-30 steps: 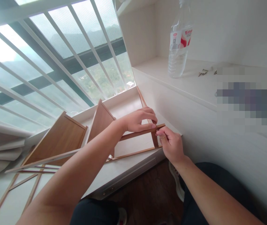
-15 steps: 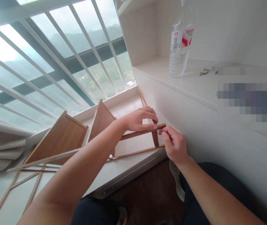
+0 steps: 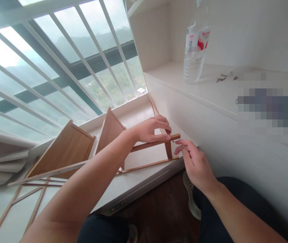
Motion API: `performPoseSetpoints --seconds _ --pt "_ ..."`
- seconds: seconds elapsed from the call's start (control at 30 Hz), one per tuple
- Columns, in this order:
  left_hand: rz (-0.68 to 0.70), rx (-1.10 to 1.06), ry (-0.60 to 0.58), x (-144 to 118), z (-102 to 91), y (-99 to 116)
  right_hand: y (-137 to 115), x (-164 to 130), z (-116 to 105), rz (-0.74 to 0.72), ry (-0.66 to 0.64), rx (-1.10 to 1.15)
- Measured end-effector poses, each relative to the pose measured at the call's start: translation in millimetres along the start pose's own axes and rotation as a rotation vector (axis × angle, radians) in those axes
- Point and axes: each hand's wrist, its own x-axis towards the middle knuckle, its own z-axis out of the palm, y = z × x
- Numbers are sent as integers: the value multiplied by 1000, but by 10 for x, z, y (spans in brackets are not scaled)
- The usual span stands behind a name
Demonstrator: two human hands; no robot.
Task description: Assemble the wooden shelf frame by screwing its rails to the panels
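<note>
Clasping the upper rail of a wooden frame (image 3: 149,145) near its end, the person's left hand (image 3: 156,129) is gripping from above, fingers draping over and thumb lying along it. The right hand (image 3: 192,157) is hovering just beside that end, fingers half curled; whether it is pinching something small, I cannot tell. The frame is showing smooth, warm brown wood, with slim rails and flat panels; a tiny metal piece (image 3: 173,141) is sticking out below the rail's end. It is lying below and left of the water bottle (image 3: 196,57), its long axis running from lower left up to the right, the gripped end pointing beneath the bottle. Both forearms are slanting inward from below the bottle's level.
</note>
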Motion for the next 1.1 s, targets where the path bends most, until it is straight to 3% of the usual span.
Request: performPoseSetpoints --seconds 0.23,0.43,0.73,0.93,1.1 --pt "8 -17 -1 -3 5 -19 -16 -41 -135 -20 45 104" --pt "22 -33 2 3 14 -26 -75 -20 -179 -117 115 -98" --pt "-16 -34 6 4 13 -18 -118 -2 -121 -241 132 -203" --pt "-22 -33 8 1 21 -31 -156 20 -131 -385 161 -169" --pt "-3 -38 5 1 15 -36 -107 -50 -78 -348 220 -11"
